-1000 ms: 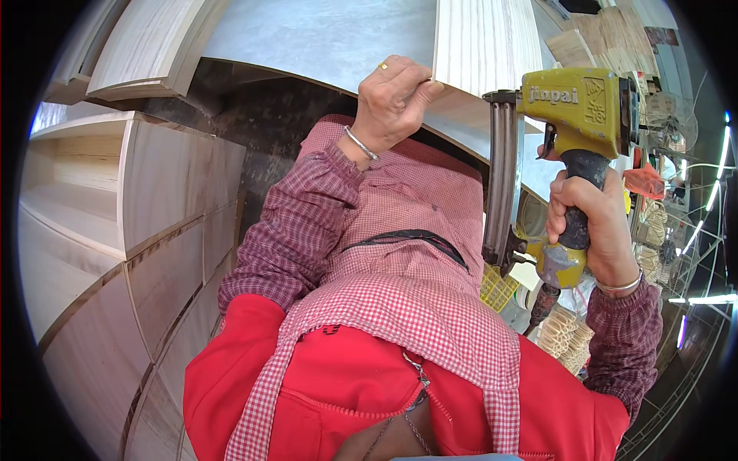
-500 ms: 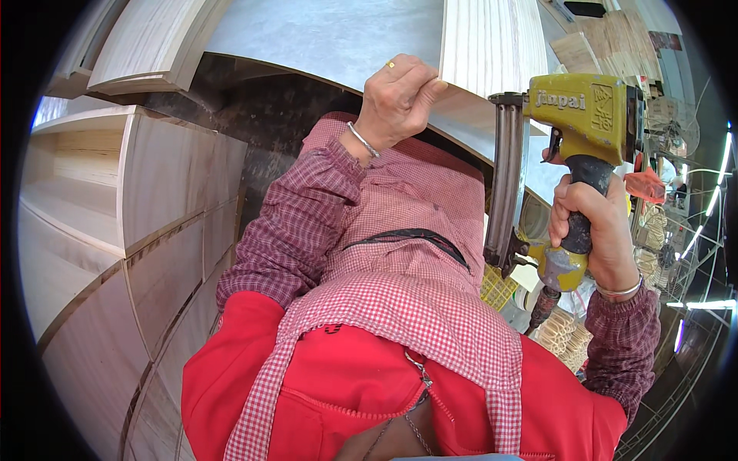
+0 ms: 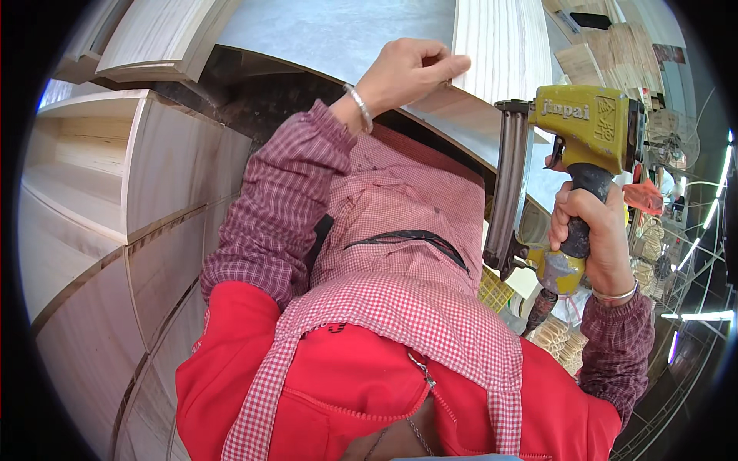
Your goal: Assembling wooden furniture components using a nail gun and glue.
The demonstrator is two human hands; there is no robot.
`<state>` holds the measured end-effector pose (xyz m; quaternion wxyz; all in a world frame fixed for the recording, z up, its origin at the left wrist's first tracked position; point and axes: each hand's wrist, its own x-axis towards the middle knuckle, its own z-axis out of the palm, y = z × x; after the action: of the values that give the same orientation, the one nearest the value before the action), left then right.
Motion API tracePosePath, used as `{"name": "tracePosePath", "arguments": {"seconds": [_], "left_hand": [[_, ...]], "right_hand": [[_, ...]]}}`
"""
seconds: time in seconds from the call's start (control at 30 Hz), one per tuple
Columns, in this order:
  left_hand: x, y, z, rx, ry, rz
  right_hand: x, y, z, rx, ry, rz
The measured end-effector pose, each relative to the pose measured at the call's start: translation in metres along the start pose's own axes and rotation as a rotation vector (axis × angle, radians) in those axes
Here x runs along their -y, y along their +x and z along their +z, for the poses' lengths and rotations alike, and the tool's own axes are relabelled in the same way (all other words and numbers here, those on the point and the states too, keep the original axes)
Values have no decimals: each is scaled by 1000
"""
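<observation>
In my right hand (image 3: 603,234) is a yellow pneumatic nail gun (image 3: 588,127). My fingers wrap around its black grip, and its long metal magazine stands upright on the left side. An air hose fitting hangs from the handle's lower end. My left hand (image 3: 407,73) is closed, thumb pressed toward the curled fingers, at the near left edge of a pale wooden piece (image 3: 503,46). Whatever may be between those fingers is hidden. That striped-grain piece lies on a grey-blue work surface (image 3: 330,31).
Stacked wooden boxes (image 3: 173,173), one open-fronted, rise at my left. Another wooden piece (image 3: 157,34) lies at the far left of the work surface. Wooden boards (image 3: 623,54) lie at the far right. Below the nail gun are a yellow basket (image 3: 496,292) and bundled light pieces (image 3: 557,338).
My left hand has moved away and to the right, up to the wooden piece's edge. The nail gun in my right hand has shifted only slightly.
</observation>
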<state>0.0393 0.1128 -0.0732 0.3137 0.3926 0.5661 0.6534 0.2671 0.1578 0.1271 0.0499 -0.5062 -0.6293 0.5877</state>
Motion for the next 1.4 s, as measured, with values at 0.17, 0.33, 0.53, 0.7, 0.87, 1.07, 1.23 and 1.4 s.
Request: {"name": "tracePosePath", "arguments": {"seconds": [0.17, 0.33, 0.53, 0.7, 0.87, 1.07, 1.23, 1.4], "left_hand": [[-6, 10, 2, 83, -18, -90], [-6, 9, 6, 44, -66, -74], [-3, 9, 18, 15, -39, -20], [-3, 8, 28, 1, -23, 8], [-4, 8, 33, 10, -3, 10], [-1, 9, 36, 4, 14, 21], [3, 8, 36, 2, 13, 41], [2, 9, 36, -3, 3, 41]], "right_hand": [[0, 1, -2, 4, -25, 6], [7, -3, 7, -37, -106, -37], [10, -4, 8, 46, -94, -56], [11, -4, 8, 88, -103, -62], [12, -5, 7, 83, -119, -55], [12, -4, 8, 70, -128, -35], [12, -4, 9, 84, -175, -33], [12, -4, 4, 104, -191, -55]]}}
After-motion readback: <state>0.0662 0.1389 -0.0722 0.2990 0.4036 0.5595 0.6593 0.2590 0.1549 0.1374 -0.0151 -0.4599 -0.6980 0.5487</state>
